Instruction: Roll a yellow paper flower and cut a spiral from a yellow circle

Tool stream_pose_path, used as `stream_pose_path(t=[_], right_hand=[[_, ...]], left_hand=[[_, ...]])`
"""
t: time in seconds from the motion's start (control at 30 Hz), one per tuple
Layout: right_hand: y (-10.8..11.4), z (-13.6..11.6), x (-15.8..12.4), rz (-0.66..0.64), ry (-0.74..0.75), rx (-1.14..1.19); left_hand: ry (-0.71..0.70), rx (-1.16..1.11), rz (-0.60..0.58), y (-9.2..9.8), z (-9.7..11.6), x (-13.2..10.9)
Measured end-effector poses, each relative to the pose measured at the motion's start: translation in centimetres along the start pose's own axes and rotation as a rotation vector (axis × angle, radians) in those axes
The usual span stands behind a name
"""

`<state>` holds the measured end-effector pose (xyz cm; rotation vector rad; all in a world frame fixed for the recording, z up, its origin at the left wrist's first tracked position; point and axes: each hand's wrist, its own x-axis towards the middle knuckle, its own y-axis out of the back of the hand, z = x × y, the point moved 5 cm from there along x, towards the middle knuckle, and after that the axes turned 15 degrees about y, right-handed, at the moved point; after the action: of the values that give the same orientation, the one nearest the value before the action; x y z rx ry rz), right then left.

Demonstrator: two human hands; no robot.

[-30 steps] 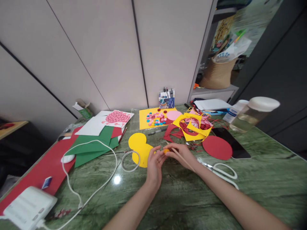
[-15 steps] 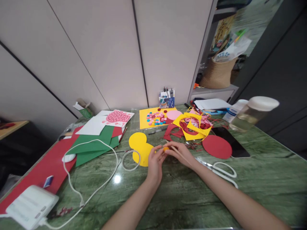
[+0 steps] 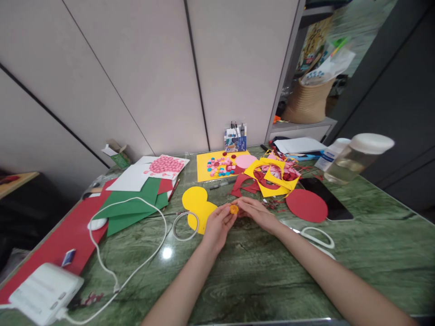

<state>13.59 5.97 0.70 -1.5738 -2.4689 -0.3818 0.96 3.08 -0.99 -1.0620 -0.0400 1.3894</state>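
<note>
My left hand (image 3: 216, 222) and my right hand (image 3: 255, 212) meet over the green marble table (image 3: 258, 271), fingertips pinched together on a small yellow paper coil (image 3: 234, 209). The coil faces me, showing its spiral. Just left of my hands lies a yellow paper cutout of joined circles (image 3: 197, 203). A red paper disc (image 3: 306, 205) lies to the right. No stick shows in my right hand now.
White-handled scissors (image 3: 314, 236) lie by my right forearm. Yellow and red paper scraps (image 3: 272, 176), a yellow sheet with small coloured coils (image 3: 217, 166), green and red card (image 3: 132, 206), a white cable (image 3: 136, 267), a white device (image 3: 42, 292) and a lidded jar (image 3: 356, 158) surround them.
The thin stick seen at my right hand earlier is out of sight. The yellow coil has turned to face me. Both hands stay close together.
</note>
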Motion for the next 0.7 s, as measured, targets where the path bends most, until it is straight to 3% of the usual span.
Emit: stream_pose_path(t=[0.4,0.7], right_hand=[[0.8,-1.2,0.2,-0.073,0.055,-0.115],[0.8,-1.2,0.1,-0.135,0.063,-0.229]], left_hand=[[-0.098,0.206,-0.039,-0.9,0.3,-0.7],[-0.189,0.335,0.007,-0.9,0.7,-0.9]])
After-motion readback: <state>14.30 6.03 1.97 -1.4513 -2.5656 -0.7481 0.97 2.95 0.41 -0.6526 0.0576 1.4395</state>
